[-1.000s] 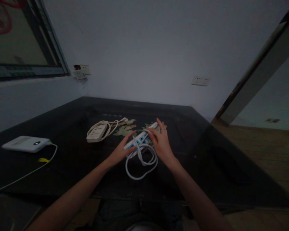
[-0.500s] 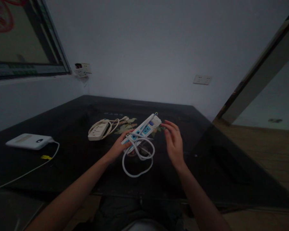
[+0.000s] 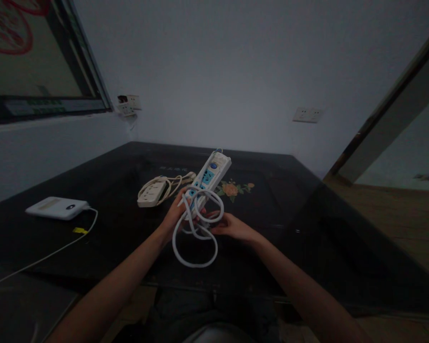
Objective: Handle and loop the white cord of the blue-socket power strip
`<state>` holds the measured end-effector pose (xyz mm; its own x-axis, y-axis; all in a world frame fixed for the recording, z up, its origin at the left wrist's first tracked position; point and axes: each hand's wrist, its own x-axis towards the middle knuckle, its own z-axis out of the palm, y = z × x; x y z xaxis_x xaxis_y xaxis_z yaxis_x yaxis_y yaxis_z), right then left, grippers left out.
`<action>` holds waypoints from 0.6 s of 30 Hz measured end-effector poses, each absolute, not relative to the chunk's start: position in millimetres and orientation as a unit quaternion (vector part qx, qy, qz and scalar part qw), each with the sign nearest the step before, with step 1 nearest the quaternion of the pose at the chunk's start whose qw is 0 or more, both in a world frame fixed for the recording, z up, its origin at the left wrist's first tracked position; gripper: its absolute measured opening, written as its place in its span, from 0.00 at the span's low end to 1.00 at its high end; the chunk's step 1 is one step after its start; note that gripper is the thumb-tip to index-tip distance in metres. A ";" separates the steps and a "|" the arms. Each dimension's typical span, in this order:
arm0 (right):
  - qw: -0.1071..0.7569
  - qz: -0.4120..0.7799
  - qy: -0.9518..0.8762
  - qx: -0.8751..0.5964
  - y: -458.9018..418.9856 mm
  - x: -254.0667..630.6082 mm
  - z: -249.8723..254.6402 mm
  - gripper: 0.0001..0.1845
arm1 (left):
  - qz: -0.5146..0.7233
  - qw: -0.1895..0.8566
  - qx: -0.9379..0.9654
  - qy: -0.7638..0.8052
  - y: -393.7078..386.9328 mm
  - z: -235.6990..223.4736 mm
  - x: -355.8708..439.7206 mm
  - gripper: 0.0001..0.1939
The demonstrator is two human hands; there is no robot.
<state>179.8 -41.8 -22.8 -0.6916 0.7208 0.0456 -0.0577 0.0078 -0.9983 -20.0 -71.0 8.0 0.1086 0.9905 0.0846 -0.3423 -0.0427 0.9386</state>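
Observation:
My left hand (image 3: 174,215) grips the near end of a white power strip with blue sockets (image 3: 210,174), raised off the dark table (image 3: 289,205) and tilted up and away. Its white cord (image 3: 195,247) is wrapped around the strip and hangs in loose loops below my hands. My right hand (image 3: 232,226) sits just under the strip with its fingers in the cord loops at the near end.
A second, beige power strip with its coiled cord (image 3: 153,191) lies on the table behind my left hand. A white power bank (image 3: 57,207) with a cable lies at the left. Wall sockets (image 3: 308,114) are behind; a window is at upper left.
The blue-socket strip has been lifted from the table and tilted upward in my left hand. My right hand left its far end, swung down and came in under the strip to the cord.

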 end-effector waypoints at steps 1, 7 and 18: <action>0.296 0.668 -0.635 -0.251 -41.4 181.3 -21.0 0.24 | 0.571 0.590 0.442 0.361 -70.7 8.7 -20.6 0.34; 0.301 0.731 -0.560 -0.247 -45.3 193.0 -16.7 0.23 | 0.628 0.608 0.387 0.294 -62.6 8.8 -21.7 0.29; 0.391 0.725 -0.466 -0.323 -54.7 166.6 -25.4 0.30 | 0.650 0.570 0.403 0.302 -63.6 13.6 -16.7 0.26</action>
<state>166.6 -54.7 -25.4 -0.4853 0.8682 -0.1038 -0.2663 -0.2599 -0.9282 -16.7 -63.6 13.6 -0.0270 0.9834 0.1796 -0.4977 -0.1691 0.8507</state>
